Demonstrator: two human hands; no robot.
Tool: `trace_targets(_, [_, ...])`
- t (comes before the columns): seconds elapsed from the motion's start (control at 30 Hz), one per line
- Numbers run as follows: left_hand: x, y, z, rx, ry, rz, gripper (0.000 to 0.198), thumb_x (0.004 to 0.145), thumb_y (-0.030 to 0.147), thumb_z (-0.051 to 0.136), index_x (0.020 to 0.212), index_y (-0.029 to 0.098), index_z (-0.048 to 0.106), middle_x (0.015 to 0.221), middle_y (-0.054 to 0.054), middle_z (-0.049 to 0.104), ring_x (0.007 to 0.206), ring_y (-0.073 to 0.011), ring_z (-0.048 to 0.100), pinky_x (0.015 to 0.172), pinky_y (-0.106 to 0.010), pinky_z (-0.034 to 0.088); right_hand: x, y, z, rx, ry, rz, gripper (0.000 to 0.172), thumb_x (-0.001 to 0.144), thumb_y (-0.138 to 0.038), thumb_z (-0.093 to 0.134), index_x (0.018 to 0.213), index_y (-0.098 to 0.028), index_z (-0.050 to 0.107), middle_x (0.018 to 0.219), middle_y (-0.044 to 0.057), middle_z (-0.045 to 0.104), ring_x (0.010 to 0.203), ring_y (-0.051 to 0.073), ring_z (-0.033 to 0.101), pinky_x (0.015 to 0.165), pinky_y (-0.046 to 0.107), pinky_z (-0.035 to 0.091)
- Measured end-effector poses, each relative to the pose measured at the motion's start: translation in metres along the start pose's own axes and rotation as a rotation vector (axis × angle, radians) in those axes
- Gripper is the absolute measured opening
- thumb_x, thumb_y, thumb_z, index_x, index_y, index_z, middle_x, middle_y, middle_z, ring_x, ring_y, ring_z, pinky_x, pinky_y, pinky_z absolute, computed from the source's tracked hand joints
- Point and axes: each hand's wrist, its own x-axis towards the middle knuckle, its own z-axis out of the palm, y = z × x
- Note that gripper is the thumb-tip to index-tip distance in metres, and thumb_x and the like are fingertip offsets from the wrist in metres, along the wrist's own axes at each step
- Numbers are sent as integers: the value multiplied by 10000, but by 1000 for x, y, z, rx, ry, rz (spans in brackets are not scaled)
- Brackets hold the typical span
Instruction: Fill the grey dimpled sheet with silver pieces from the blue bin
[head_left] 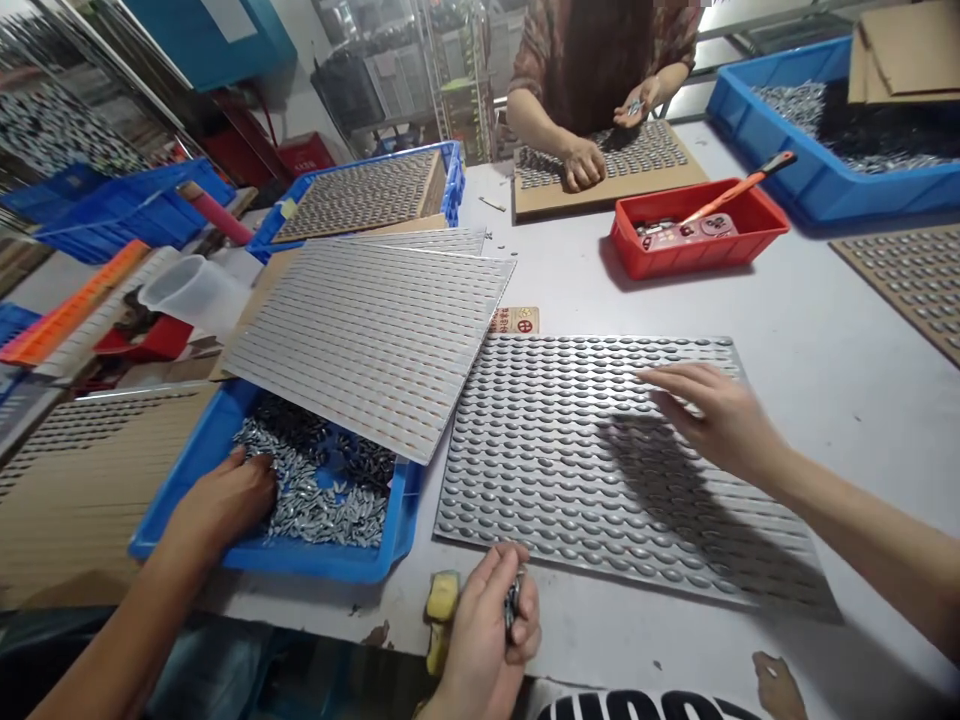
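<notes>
My right hand (pixel 712 420) rests with its fingers spread on a metal plate (pixel 555 440) packed with rows of small silver fasteners. Just below the plate, my left hand (pixel 487 625) is closed around some of these fasteners, beside a yellow sponge (pixel 442 595). To the left of the plate, a blue bin (pixel 315 562) holds a loose heap of them. A co-worker's hand (pixel 225 500) reaches into that heap. A slotted metal sheet (pixel 367 345) lies tilted over the far part of the bin, hiding some of its contents.
Across the table, a co-worker (pixel 592 90) works over a fastener-filled board (pixel 607 170). A red tray (pixel 697 235) holds an orange-handled tool. A large blue bin (pixel 817 170) stands at the far right. A plastic jug (pixel 187 290) and stacked boards crowd the left.
</notes>
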Motion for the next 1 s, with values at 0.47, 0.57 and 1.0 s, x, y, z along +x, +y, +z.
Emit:
trace_targets(0.47, [23,25,6,-153,-77,-23,370,742,465,733,894,191,536,547,61,456,386,-13,268,408,-190,64,171,-17,138,-347,-350,-388,414,822,-117,505,1205,-144,659,1134,147,649,1077,301,502,910,418,388])
trace_targets(0.57, [24,29,7,-152,-84,-30,369,737,463,738,877,188,536,542,61,461,388,-11,266,411,-190,67,172,-13,139,-303,-347,-377,422,809,-96,501,1196,-143,662,1133,133,655,1075,281,522,920,395,402])
trace_targets(1.0, [30,23,8,-218,-76,-6,357,724,447,732,887,180,560,560,43,486,399,-28,307,388,-186,94,184,-10,141,-205,-383,-343,456,743,-20,504,1123,-174,704,1163,89,653,1126,259,565,965,354,458])
